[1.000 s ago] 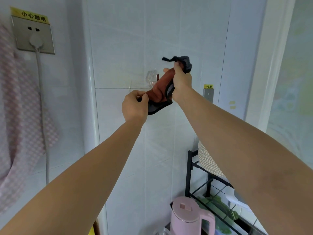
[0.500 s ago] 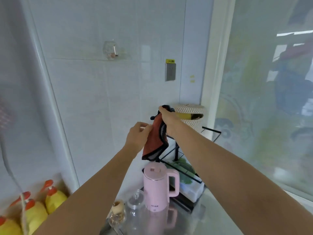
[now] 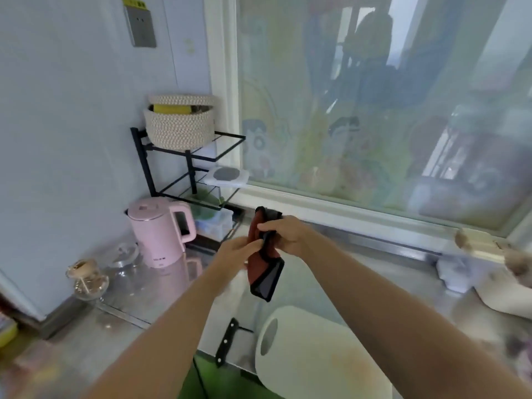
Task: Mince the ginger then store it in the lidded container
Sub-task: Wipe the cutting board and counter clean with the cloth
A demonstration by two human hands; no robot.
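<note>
Cloth (image 3: 263, 272) in left hand (image 3: 240, 250) and right hand (image 3: 285, 234), beyond board (image 3: 311, 355) edge.

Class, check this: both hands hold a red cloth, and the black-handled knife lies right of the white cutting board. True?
No. The head view shows the black-handled knife left of the white cutting board, not right. The left hand and right hand do hold the red cloth.

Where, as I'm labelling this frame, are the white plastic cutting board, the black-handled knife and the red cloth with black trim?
White plastic cutting board (image 3: 313, 352): head view, bare middle.
Black-handled knife (image 3: 226, 342): head view, mid-handle.
Red cloth with black trim (image 3: 257, 272): head view, hanging lower part.
</note>
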